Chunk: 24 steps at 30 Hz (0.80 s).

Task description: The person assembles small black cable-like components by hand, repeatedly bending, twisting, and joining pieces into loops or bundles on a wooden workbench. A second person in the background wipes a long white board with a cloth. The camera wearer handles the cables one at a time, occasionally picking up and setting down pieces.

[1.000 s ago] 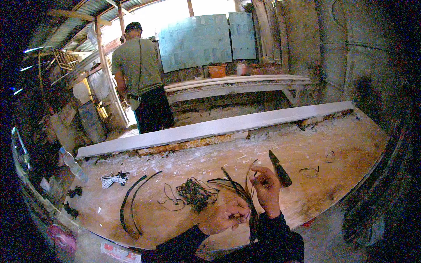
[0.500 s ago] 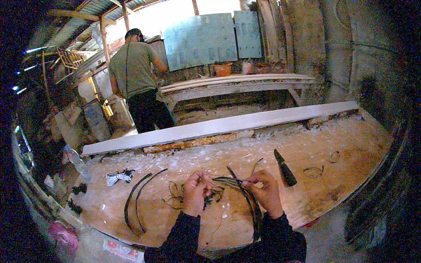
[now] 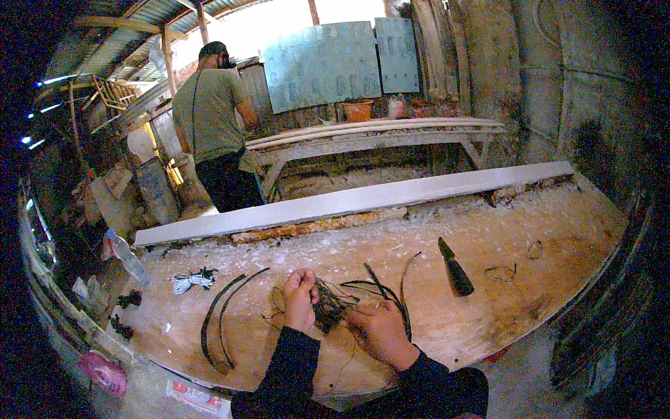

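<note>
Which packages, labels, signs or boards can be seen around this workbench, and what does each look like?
Flat packet: on the floor below the bench's near-left edge; rectangular, white with red print.
Plastic bottle: lying at the bench's left end; clear, with a pale label band.
Two pale blue-green boards: propped at the back behind the far bench; rectangular, covered in faint rows of marks.
No screens in view.

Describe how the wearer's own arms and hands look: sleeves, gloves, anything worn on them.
Both forearms come in from the lower edge in long, dark sleeves, close to black, that reach the wrists. The left hand and the right hand are bare: no gloves. No watch, ring or band can be made out, though the picture is too coarse to be sure. The fingers are uncovered.
</note>
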Motion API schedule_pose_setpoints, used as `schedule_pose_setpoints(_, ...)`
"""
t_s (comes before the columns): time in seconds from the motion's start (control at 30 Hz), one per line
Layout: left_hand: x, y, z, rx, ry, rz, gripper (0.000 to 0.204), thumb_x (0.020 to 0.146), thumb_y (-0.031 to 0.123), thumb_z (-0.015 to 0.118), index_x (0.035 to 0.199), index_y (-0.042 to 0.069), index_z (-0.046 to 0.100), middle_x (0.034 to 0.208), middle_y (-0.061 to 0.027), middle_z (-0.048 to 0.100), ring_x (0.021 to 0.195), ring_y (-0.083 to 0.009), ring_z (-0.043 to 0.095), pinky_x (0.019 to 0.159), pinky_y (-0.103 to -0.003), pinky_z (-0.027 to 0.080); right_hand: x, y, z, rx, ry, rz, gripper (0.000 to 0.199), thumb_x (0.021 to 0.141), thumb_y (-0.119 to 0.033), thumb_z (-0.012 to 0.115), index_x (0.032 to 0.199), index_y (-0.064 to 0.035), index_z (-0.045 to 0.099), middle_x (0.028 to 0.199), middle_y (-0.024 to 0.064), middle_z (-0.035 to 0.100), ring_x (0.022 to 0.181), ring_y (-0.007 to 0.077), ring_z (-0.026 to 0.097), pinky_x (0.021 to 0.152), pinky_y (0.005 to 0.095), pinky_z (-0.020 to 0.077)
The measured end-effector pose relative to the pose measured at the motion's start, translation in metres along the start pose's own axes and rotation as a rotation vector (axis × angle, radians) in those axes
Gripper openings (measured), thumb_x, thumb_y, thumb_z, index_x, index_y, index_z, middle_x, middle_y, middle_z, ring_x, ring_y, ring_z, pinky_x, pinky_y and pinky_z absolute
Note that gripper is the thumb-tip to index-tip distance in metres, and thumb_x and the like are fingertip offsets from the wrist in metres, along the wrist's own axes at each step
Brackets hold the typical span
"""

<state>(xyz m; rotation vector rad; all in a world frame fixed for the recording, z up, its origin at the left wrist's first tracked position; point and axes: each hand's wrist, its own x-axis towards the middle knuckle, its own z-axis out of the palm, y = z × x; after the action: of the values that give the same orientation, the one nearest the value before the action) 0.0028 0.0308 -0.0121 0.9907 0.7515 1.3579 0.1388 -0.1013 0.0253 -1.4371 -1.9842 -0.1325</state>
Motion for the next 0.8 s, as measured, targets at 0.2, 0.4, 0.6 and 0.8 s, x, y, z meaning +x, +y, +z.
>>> schedule_pose_setpoints(0.2, 0.0, 0.003, -0.002, 0.129, -0.099, -0.161, 0.005, 0.082, 0.009, 0.054, 0.086, 0.008, 0.051, 0.066, 0.0034, 0.047, 0.046, -0.0036, 0.039, 0.036, -0.018, 0.028, -0.007, 0.025, -0.025, 0.147, -0.169, 0.125, 0.02, 0.075, -0.022, 0.06, 0.092, -0.0116, 0.061, 0.082, 0.008, 0.061, 0.073, 0.0274, 0.058, 0.066, 0.0383, 0.0424)
schedule_pose_setpoints(0.4, 0.022, 0.007, -0.037, 0.494, 0.075, 0.208, 0.009, 0.078, 0.01, 0.057, 0.084, 0.005, 0.053, 0.074, 0.0001, 0.053, 0.062, -0.0089, 0.047, 0.054, -0.023, 0.038, -0.026, 0.065, -0.044, 0.124, -0.228, 0.321, 0.026, 0.072, -0.02, 0.06, 0.097, -0.013, 0.061, 0.089, 0.0124, 0.061, 0.078, 0.0306, 0.059, 0.066, 0.0376, 0.0475)
schedule_pose_setpoints(0.6, 0.04, 0.002, -0.065, 0.724, 0.216, 0.362, 0.014, 0.076, 0.012, 0.061, 0.086, 0.002, 0.059, 0.083, -0.0046, 0.058, 0.076, -0.0141, 0.052, 0.071, -0.027, 0.041, -0.026, 0.073, -0.021, -0.043, -0.34, 0.393, 0.022, 0.069, -0.02, 0.059, 0.089, -0.0123, 0.062, 0.087, 0.0135, 0.06, 0.079, 0.0315, 0.058, 0.067, 0.0398, 0.047)
schedule_pose_setpoints(0.8, 0.03, 0.007, -0.049, 0.736, 0.265, 0.416, 0.014, 0.076, 0.01, 0.061, 0.088, 0.003, 0.06, 0.087, -0.0056, 0.058, 0.077, -0.0149, 0.053, 0.07, -0.027, 0.042, -0.025, 0.078, -0.017, -0.061, -0.35, 0.405, 0.014, 0.07, -0.019, 0.057, 0.08, -0.0109, 0.062, 0.081, 0.0132, 0.061, 0.076, 0.0327, 0.058, 0.066, 0.041, 0.0465)
